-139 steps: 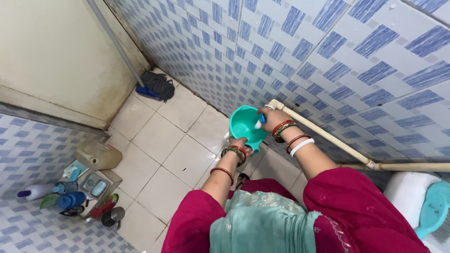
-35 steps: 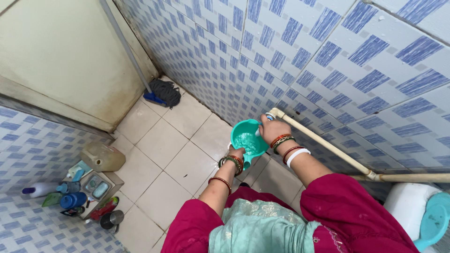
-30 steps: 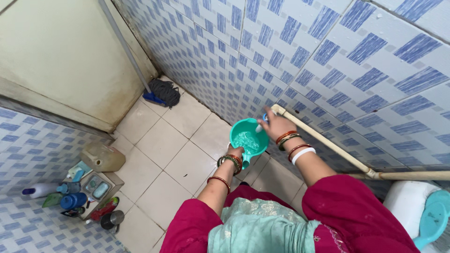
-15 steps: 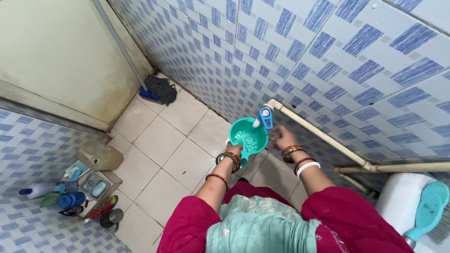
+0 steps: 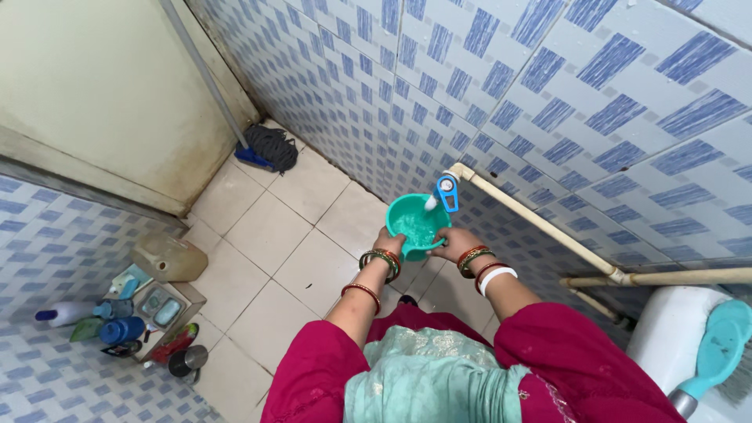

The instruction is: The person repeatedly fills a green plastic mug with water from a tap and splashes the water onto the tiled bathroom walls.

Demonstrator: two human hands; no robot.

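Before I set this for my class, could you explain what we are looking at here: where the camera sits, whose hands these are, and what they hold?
The camera is worn on a person's head and looks down, so the arms in red sleeves are the wearer's own. No machine is involved. The room is a small tiled washroom. The left hand and the right hand both grip a teal plastic mug, fingers wrapped round its sides. The mug sits under a blue tap on a cream pipe along the wall, and there is water in it. On the floor stand a pale jerrycan, some bottles and a steel cup. A mop leans in the far corner.
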